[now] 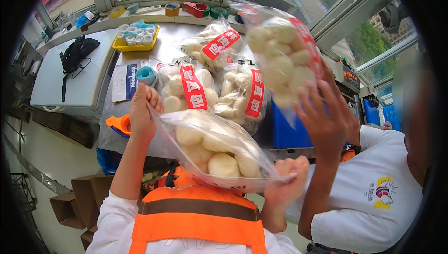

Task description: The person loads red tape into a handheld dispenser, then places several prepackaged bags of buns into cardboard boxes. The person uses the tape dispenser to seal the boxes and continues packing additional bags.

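Observation:
A clear plastic bag of white steamed buns (218, 149) is stretched sideways in front of my chest. My left hand (146, 110) grips its upper left corner, and my right hand (288, 177), slightly blurred, grips the opposite corner. Beyond it, several filled bun bags with red labels, among them one bag (190, 87), lie on the metal table (113, 124). At the right, a co-worker's hands (325, 114) are at another bag of buns (283, 58), raised over the table.
A yellow basket of small rolls (136, 42), a notebook (125, 82), a teal roll (146, 75) and an orange tape dispenser (119, 124) sit on the table. Tape rolls line the windowsill (157, 16). A white chest freezer (49, 79) stands left, cardboard boxes (84, 198) below. The co-worker stands close right.

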Demonstrator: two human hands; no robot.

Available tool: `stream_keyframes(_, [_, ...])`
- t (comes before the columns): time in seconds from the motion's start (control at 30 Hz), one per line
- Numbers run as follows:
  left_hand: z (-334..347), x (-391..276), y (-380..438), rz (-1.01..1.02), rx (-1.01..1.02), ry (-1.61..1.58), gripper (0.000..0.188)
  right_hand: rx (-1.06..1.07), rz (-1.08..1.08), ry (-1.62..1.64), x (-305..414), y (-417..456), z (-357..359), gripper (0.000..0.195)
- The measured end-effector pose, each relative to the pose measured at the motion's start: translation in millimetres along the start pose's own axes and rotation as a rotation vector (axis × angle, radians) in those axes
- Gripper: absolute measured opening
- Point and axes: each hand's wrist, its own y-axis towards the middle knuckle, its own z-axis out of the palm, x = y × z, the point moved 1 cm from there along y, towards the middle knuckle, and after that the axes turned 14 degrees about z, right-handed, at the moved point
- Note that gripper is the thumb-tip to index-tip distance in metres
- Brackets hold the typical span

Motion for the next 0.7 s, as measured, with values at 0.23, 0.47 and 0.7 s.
stream_keyframes(0.23, [-50, 54, 9, -0.376, -0.162, 0.045, 0.021, -0.405, -0.393, -0.02, 52, -24, -10, 0.03])
stream_keyframes(0.47, [-66, 80, 40, -0.347, -0.286, 0.171, 0.018, -0.649, -0.794, -0.082, 128, -35, -74, 0.028])
stream_keyframes(0.7, [-72, 108, 136, -0.281, -0.369, 0.147, 0.051, -0.794, -1.042, -0.085, 161, -16, -111, 0.031])
